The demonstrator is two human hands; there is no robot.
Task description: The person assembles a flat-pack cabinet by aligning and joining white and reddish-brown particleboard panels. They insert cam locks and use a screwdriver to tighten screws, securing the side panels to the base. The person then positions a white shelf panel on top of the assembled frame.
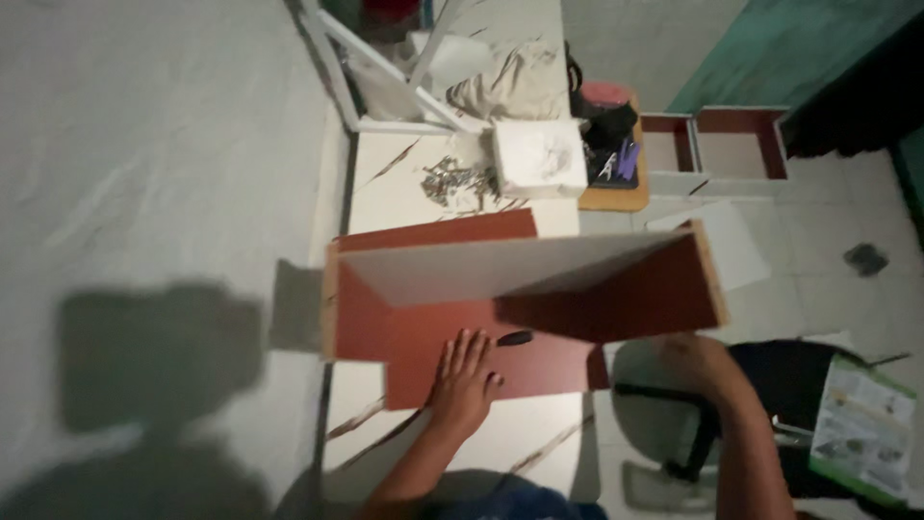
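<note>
Reddish-brown panels stand joined in a partly built box on a marbled desk, at centre. Left hand lies flat, fingers spread, on the bottom panel beside a dark screwdriver. Right hand, at four o'clock, blurs; its grip is unclear. Loose screws wait at twelve o'clock, and finished drawers sit at two.
</note>
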